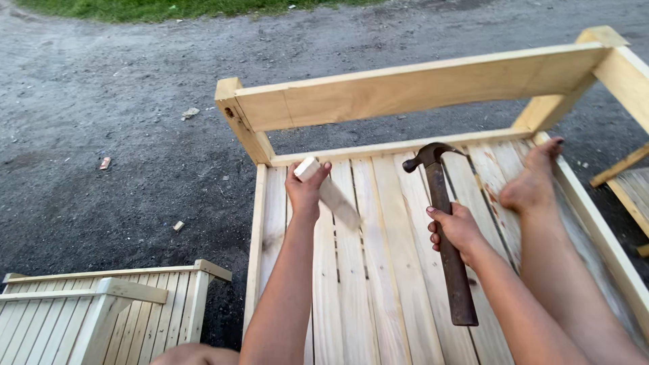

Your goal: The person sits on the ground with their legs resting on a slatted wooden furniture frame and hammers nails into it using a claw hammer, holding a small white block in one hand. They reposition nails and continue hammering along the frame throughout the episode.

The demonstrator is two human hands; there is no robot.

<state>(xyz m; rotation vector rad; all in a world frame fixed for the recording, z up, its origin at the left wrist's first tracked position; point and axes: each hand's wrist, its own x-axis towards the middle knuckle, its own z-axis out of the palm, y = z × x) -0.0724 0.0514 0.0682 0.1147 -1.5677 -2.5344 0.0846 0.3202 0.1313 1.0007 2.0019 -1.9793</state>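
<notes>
My left hand (pixel 304 190) grips a short pale wooden stick (pixel 332 195), holding it slanted above the slatted wooden frame (pixel 378 270). My right hand (pixel 458 230) holds a rusty claw hammer (pixel 443 223) around the middle of its handle, its head pointing away toward the frame's back board (pixel 419 88). My bare right foot (pixel 534 179) rests on the slats near the right rail, just right of the hammer.
The frame stands on dark gravel ground (pixel 122 135) with small wood scraps. Another slatted wooden piece (pixel 101 304) lies at the lower left. More wooden parts (pixel 629 182) sit at the right edge. Grass borders the top.
</notes>
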